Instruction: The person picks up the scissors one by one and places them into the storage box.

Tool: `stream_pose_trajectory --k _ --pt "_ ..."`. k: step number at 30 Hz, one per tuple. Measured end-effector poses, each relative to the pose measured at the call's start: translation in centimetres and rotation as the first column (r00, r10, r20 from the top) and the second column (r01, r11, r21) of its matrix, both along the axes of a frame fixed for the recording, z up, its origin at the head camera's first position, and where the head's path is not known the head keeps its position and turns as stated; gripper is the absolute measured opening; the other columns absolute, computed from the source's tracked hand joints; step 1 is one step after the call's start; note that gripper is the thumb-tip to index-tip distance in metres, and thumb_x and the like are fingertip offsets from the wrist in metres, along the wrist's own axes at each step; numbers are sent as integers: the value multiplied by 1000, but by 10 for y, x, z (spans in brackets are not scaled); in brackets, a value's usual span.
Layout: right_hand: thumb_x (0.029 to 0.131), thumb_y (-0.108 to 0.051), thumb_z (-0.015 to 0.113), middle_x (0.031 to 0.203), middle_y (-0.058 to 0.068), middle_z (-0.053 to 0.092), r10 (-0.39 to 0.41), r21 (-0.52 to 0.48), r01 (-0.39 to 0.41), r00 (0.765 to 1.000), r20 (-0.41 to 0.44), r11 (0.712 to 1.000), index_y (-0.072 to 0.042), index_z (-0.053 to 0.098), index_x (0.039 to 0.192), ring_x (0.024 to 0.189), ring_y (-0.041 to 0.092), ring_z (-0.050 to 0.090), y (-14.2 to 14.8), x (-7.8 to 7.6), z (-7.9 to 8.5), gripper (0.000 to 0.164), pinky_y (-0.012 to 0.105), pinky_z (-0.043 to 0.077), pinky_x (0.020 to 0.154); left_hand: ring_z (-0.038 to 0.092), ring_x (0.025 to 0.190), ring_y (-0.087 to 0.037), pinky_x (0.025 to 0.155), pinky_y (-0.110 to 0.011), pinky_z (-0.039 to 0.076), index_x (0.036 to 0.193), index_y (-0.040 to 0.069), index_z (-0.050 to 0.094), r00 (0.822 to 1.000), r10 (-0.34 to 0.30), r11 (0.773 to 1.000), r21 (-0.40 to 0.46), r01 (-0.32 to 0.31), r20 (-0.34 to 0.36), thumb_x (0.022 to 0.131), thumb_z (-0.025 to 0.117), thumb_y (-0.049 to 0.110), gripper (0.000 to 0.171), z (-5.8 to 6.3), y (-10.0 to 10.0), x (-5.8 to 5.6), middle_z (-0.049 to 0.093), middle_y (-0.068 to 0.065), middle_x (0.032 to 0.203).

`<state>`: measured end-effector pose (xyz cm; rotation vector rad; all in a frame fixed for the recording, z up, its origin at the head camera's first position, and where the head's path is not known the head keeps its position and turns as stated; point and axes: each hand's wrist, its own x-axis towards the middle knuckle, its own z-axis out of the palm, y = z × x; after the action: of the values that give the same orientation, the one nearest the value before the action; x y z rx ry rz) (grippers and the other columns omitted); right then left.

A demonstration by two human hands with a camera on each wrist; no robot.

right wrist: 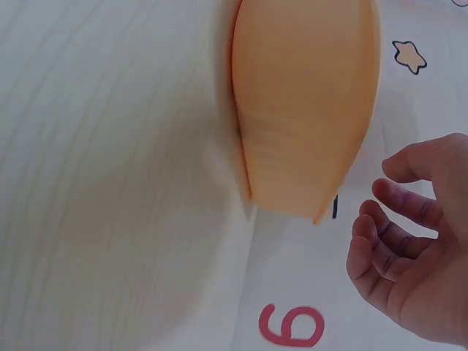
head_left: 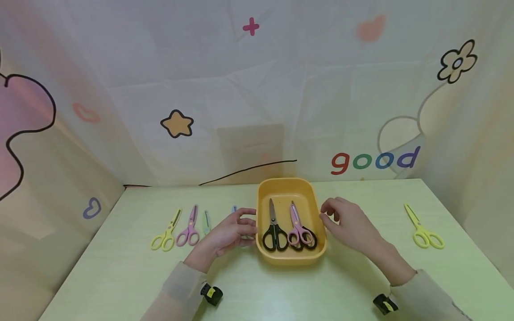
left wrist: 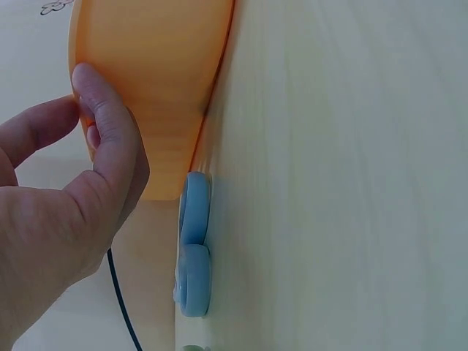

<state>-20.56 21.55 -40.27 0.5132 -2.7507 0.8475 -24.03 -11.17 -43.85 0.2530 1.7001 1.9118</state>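
Note:
A yellow plastic tray (head_left: 286, 260) stands between both hands. It holds black-handled scissors (head_left: 273, 232) on the left and pink scissors (head_left: 296, 225) lying over a second black-handled pair (head_left: 312, 240). My left hand (head_left: 230, 232) is at the tray's left side, its loosely bent fingers right at the outer wall near the rim, as the left wrist view also shows. Over on the right side, my right hand (head_left: 347, 223) hovers by the rim with relaxed, half-curved fingers. In the right wrist view a gap shows between these fingers (right wrist: 398, 201) and the tray wall (right wrist: 303, 110).
Left of the tray lie yellow scissors (head_left: 166, 234), pink scissors (head_left: 189, 232), green scissors (head_left: 206, 220) and blue scissors (left wrist: 195, 212), the last two partly behind my left hand. Another yellow pair (head_left: 421, 232) lies far right. A printed curtain (head_left: 192, 80) rises behind the table.

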Motion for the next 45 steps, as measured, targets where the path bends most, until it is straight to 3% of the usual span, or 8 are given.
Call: stream_pose_trajectory --k 6,11,17,27,33,38,45 --pt "95 -10 71 85 0 59 -4 10 4 1000 29 1000 -6 67 102 75 17 52 23 0 -5 9 30 46 64 64 91 -23 80 -34 59 153 -2 28 1000 5 1000 -5 -5 2 98 59 -4 62 2 0 -1 55 -19 115" --pt "95 -13 71 90 3 61 -14 38 10 992 125 999 -2 66 108 80 20 54 41 1 -11 18 33 50 68 64 90 -22 82 -35 59 151 -2 29 1000 0 1000 -5 0 -3 98 59 -5 61 3 0 -1 55 -18 114" --pt "96 -19 70 109 21 61 -57 119 31 974 219 992 4 63 115 96 36 58 67 5 -20 31 54 53 83 65 89 -21 79 -33 59 150 -2 31 1000 5 1000 -5 -5 -3 98 59 -5 59 2 0 0 56 -16 112" --pt "97 -21 68 116 42 52 -189 185 152 961 202 971 19 55 120 107 60 48 106 12 -23 47 69 42 89 64 92 -22 81 -35 60 151 -2 30 1000 1 1000 -9 -1 -6 98 58 -6 60 0 1 0 57 -18 114" --pt "99 -25 64 124 52 37 -255 222 203 938 237 954 26 43 125 112 72 33 125 18 -20 61 77 33 91 64 92 -22 80 -35 60 151 -2 29 1000 -4 1000 -7 4 -10 98 58 -6 61 0 0 1 57 -19 115" --pt "101 -33 60 127 54 28 -318 243 253 906 281 936 26 35 131 113 73 28 142 21 -24 71 81 35 82 64 92 -22 79 -34 60 152 -2 29 1000 -6 1000 -3 6 -7 98 59 -5 62 1 -1 1 56 -18 114" --pt "101 -44 57 123 54 26 -378 292 285 858 347 913 25 34 130 112 74 27 153 22 -27 79 82 36 77 64 92 -21 81 -35 60 151 -2 29 1000 -5 1000 -16 5 -8 99 58 -5 60 2 -1 0 56 -19 115"
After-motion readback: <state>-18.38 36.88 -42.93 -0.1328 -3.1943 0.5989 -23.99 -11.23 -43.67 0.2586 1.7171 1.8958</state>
